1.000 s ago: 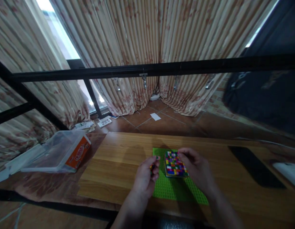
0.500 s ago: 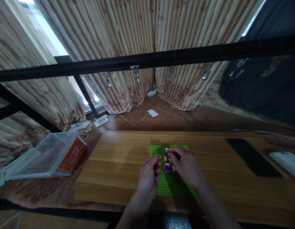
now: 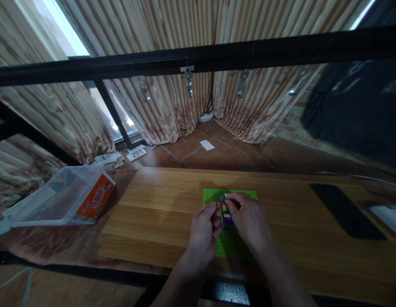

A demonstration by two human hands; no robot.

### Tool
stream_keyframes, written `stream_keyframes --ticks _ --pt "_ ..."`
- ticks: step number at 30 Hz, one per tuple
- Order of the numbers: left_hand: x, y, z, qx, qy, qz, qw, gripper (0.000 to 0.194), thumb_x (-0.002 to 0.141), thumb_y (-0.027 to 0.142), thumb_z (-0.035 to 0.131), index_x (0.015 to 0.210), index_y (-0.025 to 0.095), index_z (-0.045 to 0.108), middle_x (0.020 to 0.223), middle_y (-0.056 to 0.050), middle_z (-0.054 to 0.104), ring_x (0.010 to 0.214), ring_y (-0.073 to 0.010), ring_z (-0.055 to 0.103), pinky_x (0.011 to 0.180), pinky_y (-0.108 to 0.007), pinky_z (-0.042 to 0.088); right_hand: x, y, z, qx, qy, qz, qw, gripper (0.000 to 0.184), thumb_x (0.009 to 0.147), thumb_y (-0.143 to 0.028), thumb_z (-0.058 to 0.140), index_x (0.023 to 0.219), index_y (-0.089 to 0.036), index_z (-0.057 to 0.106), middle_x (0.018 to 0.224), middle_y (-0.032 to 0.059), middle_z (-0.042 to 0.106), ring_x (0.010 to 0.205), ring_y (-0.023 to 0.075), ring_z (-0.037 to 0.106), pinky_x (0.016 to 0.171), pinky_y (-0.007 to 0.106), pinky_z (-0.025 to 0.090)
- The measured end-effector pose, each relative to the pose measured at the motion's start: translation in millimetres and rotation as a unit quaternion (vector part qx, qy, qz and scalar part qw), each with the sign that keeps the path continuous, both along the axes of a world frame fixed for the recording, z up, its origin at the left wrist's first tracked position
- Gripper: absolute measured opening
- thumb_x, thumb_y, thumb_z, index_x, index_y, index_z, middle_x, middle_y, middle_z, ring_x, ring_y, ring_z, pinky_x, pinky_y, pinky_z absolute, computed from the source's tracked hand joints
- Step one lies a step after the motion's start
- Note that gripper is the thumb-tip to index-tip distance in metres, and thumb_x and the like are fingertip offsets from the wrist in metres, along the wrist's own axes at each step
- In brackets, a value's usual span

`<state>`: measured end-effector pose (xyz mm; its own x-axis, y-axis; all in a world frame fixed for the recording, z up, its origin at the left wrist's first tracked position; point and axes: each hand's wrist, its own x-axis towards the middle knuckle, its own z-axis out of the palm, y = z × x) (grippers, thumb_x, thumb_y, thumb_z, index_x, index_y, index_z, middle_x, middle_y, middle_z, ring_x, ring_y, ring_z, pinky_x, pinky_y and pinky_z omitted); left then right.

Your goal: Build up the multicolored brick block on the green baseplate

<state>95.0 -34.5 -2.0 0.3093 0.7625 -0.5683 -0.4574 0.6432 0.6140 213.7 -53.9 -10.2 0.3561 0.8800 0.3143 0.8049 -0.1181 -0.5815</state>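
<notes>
A green studded baseplate (image 3: 226,247) lies on the wooden tabletop. On it stands a low block of building bricks (image 3: 228,216) in rows of several colours, partly covered by my right hand (image 3: 249,215). Thumb and forefinger of that hand are pinched together at the block's far end; whatever is between them is hidden. Close against the block's left side is my left hand (image 3: 204,226), its fingers curled and the thumb pressed to the forefinger. A tiny greenish spot shows at those fingertips, too small to name.
To the left, a clear plastic bin (image 3: 62,192) with an orange label lies on the floor. A dark flat mat (image 3: 347,211) and a white object (image 3: 388,219) are at the right. Beyond the table, a black bar (image 3: 217,57) with hanging metal clips crosses the view.
The view has tilted and shifted slightly. My left hand has come nearer to the brick block, and the right fingertips now sit closer to its far end.
</notes>
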Motion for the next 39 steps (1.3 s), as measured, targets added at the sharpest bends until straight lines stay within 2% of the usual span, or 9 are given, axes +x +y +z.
stream_keyframes --ticks 7,12,14,18,20,24,31,39 --pt "2.9 -0.9 -7.2 -0.001 0.010 -0.004 1.000 0.020 0.069 0.030 0.068 0.075 0.012 0.060 0.065 0.004 0.049 0.047 -0.0025 0.035 0.045 -0.018 0.018 2.3 -2.6 8.6 -0.035 0.076 -0.033 0.996 0.026 0.086 -0.033 0.050 0.090 -0.021 0.072 0.087 0.0047 0.075 0.079 0.0227 0.069 0.074 0.034 0.048" --pt "2.5 -0.9 -6.0 0.001 -0.007 -0.010 1.000 0.019 0.071 0.029 0.067 0.075 0.012 0.059 0.065 0.004 0.048 0.046 -0.0025 0.034 0.045 -0.019 0.016 6.3 -6.3 10.9 0.000 0.089 -0.059 0.994 0.024 0.085 -0.038 0.053 0.084 -0.022 0.071 0.081 0.0043 0.073 0.072 0.0203 0.066 0.067 0.031 0.047" --pt "2.3 -0.1 -4.9 -0.001 -0.010 -0.009 1.000 0.018 0.071 0.027 0.067 0.075 0.012 0.059 0.065 0.004 0.049 0.046 -0.0024 0.034 0.045 -0.019 0.016 7.9 -6.1 9.3 0.028 0.065 -0.070 0.995 0.027 0.086 -0.041 0.053 0.086 -0.020 0.070 0.084 0.0063 0.071 0.076 0.0214 0.065 0.071 0.033 0.048" --pt "2.5 0.8 -3.4 -0.005 -0.015 -0.010 1.000 0.016 0.071 0.026 0.066 0.076 0.012 0.059 0.065 0.003 0.049 0.046 -0.0023 0.035 0.045 -0.019 0.015 11.4 0.2 0.1 0.075 0.006 -0.078 0.994 0.039 0.089 -0.047 0.048 0.103 -0.015 0.068 0.103 0.0139 0.067 0.101 0.0279 0.060 0.091 0.043 0.045" --pt "2.4 0.6 -3.1 -0.006 -0.011 -0.009 1.000 0.017 0.072 0.026 0.066 0.077 0.012 0.060 0.065 0.003 0.049 0.046 -0.0023 0.035 0.046 -0.019 0.017 12.8 4.4 -6.4 0.064 -0.005 -0.076 0.995 0.045 0.090 -0.049 0.046 0.109 -0.014 0.066 0.109 0.0162 0.065 0.107 0.0296 0.057 0.095 0.046 0.043" --pt "1.6 0.0 -3.2 -0.007 -0.010 -0.001 1.000 0.017 0.072 0.027 0.066 0.079 0.011 0.063 0.065 0.003 0.050 0.047 -0.0022 0.035 0.047 -0.019 0.019 13.4 8.4 -15.6 0.010 -0.016 -0.059 0.998 0.047 0.092 -0.050 0.044 0.114 -0.014 0.064 0.113 0.0166 0.065 0.108 0.0305 0.056 0.094 0.047 0.043" --pt "2.3 0.2 -4.2 -0.003 -0.026 0.002 1.000 0.019 0.072 0.030 0.066 0.077 0.013 0.060 0.065 0.004 0.049 0.046 -0.0029 0.036 0.046 -0.019 0.018 9.8 7.3 -17.2 -0.062 -0.055 -0.055 0.995 0.043 0.094 -0.049 0.044 0.112 -0.017 0.066 0.114 0.0142 0.067 0.109 0.0308 0.057 0.094 0.047 0.042" --pt "3.2 0.9 -6.1 -0.010 -0.026 0.000 1.000 0.016 0.073 0.028 0.064 0.074 0.013 0.059 0.063 0.003 0.049 0.045 -0.0030 0.035 0.045 -0.020 0.016 11.4 6.5 -18.7 -0.070 -0.062 -0.046 0.994 0.044 0.093 -0.051 0.043 0.108 -0.018 0.067 0.113 0.0132 0.067 0.108 0.0304 0.057 0.093 0.046 0.042"
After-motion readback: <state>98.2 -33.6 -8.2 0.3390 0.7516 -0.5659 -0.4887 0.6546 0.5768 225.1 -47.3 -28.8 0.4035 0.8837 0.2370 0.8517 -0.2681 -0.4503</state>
